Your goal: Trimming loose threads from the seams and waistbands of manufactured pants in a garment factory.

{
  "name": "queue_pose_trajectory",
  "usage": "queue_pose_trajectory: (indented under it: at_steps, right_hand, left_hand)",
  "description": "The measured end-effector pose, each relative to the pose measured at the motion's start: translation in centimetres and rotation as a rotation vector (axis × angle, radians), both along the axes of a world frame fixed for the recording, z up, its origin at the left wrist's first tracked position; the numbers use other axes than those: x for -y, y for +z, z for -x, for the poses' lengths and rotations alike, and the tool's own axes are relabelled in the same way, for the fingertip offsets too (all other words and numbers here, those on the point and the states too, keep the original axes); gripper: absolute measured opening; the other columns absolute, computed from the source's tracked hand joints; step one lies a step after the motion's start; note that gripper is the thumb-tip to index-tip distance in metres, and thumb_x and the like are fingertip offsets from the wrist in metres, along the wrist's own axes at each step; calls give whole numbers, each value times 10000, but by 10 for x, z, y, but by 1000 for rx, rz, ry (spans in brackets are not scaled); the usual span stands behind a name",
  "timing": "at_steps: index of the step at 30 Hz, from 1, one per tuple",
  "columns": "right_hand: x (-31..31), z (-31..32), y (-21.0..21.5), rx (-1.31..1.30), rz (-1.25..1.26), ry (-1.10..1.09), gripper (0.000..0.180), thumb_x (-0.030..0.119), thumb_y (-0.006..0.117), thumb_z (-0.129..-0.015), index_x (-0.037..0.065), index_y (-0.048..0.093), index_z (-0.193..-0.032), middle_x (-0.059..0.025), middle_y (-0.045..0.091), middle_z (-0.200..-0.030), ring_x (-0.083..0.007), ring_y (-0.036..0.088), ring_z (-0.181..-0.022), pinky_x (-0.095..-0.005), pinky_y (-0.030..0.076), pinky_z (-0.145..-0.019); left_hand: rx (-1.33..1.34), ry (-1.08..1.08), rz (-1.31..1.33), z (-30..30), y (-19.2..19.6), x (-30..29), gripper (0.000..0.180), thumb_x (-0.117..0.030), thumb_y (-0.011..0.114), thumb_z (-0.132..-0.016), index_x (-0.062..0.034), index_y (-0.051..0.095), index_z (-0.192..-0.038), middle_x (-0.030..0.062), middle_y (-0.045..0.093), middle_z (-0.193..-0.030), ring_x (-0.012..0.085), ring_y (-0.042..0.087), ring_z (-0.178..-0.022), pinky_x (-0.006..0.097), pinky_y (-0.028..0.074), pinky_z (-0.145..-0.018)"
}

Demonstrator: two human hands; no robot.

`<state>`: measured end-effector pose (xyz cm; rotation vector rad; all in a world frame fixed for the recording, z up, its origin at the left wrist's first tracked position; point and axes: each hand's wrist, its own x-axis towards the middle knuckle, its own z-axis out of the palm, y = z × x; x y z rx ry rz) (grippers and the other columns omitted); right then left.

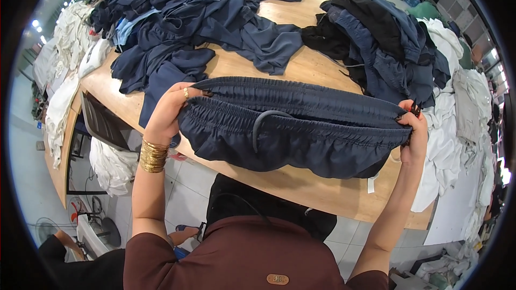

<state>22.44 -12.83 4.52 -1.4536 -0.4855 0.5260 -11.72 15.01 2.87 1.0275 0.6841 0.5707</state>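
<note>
Clerk: Item in hand?

Checker: One navy garment [301, 150], elastic waistband, grey cord [256, 135] at the front. Location: held up over the near side of the wooden table [328, 193].

Clerk: State of hands?

Checker: Left hand [171, 108]: closed, gripping the left end of the waistband. Right hand [414, 131]: closed, gripping the right end. Waistband drawn wide, opening upward.

Clerk: Progress?

Checker: Done, as shown: one piece apart from the heaps, spread between two hands. Left, by judgement: this piece, not yet laid down. Also on the table: a left heap [177, 27], navy, loose; a right heap [376, 37], navy and black. Whether either heap is finished or waiting: cannot tell.

Clerk: Edges and room?

Checker: Near table edge: slanting beneath the garment, bare wood along it toward the right. Bare wood also beyond the waistband, between the heaps; likely the best open patch. Left side: tight, cloth from the left heap hanging beside the left hand. Right side: tight, right heap behind the right hand, white cloth [438, 153] just beside.
</note>
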Motion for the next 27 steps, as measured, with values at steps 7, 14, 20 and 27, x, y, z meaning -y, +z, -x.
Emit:
queue_pose_trajectory:
  at_steps: [7, 14, 20, 27]
  right_hand:
    - [-2, -2, -5, 5, 2, -9, 197, 17, 509, -629, 11, 553, -820, 3, 525, -719, -81, 478, -633, -188, 369, -586]
    - [-36, -2, -18, 154, 299, 32, 177, 67, 532, -626, 71, 571, -799, 48, 488, -699, -41, 401, -576, -178, 276, -510]
    - [-68, 20, 61, 709, -210, -146, 147, -4, 494, -772, -6, 578, -893, -8, 555, -834, -71, 480, -757, -185, 372, -715]
    - [-30, 37, -9, 657, 118, 40, 185, -28, 478, -718, 32, 600, -843, 21, 532, -757, -42, 460, -630, -195, 356, -536]
  left_hand:
    - [-36, -72, -14, -1, -2, 1, 117, -16, 552, -799, 16, 592, -904, 86, 651, -851, 154, 623, -762, 253, 500, -717]
    - [-185, -97, -217, -12, -39, -20, 153, -81, 570, -823, 43, 661, -824, 34, 651, -773, 76, 584, -664, 191, 453, -630]
    - [-8, 89, -892, -37, 60, -25, 143, -48, 517, -865, 27, 617, -935, -11, 603, -865, 51, 532, -824, 191, 418, -741]
    - [-210, -127, -854, -12, -20, -7, 171, -66, 573, -790, 31, 603, -928, 34, 579, -813, 85, 522, -737, 249, 442, -665]
